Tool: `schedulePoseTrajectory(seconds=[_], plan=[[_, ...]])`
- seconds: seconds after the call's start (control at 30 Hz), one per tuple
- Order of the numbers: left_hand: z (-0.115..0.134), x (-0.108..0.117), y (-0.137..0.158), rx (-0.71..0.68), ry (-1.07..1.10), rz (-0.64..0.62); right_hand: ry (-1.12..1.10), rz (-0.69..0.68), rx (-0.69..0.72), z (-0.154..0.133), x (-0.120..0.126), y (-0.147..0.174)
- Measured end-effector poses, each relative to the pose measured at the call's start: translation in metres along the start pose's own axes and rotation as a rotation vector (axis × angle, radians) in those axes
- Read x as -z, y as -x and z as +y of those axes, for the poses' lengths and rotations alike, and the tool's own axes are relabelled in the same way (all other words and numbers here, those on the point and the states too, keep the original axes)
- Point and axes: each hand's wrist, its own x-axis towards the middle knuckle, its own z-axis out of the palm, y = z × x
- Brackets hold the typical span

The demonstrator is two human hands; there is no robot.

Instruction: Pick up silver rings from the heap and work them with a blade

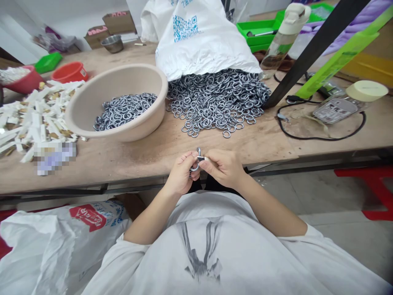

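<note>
Left hand: fingers curled in, closed around grey metal rings, one of which stands up above the fingertips (the exact number is hidden by the fingers). Right hand: thumb and bent fingers closed in a pinch on a small dark piece, pale at one edge, which meets the rings between the two hands; its kind cannot be told. Both hands are in front of the torso, at the near edge of the wooden desk.

Just beyond the hands, a loose heap of like rings spills from the mouth of a white sack lying on its side. To the left of the heap stands a beige basin, partly filled with rings. Farther left lies a spread of white strips, with a red bowl behind it. To the right, past a slanting black post, a black cable loops around a jar with a pale yellow lid; a clear bottle stands behind the post.
</note>
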Motion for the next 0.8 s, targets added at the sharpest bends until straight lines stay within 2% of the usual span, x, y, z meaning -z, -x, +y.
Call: schedulePoseTrajectory(seconds=[0.13, 0.3, 0.63, 0.8], plan=[[-0.0022, 0.0006, 0.0012, -0.003, -0.018, -0.020, 0.022, 0.010, -0.015, 0.0048, 0.0000, -0.0016], [-0.0028, 0.0000, 0.0026, 0.005, -0.070, -0.036, -0.012, 0.098, -0.061, 0.0104, 0.0035, -0.0011], [-0.0022, -0.0001, 0.0026, -0.005, -0.063, -0.039, -0.030, -0.025, -0.018, 0.0030, 0.0039, 0.0004], [-0.0030, 0.0017, 0.0019, -0.011, -0.076, -0.055, -0.013, -0.039, -0.020, 0.0037, 0.0051, 0.0005]])
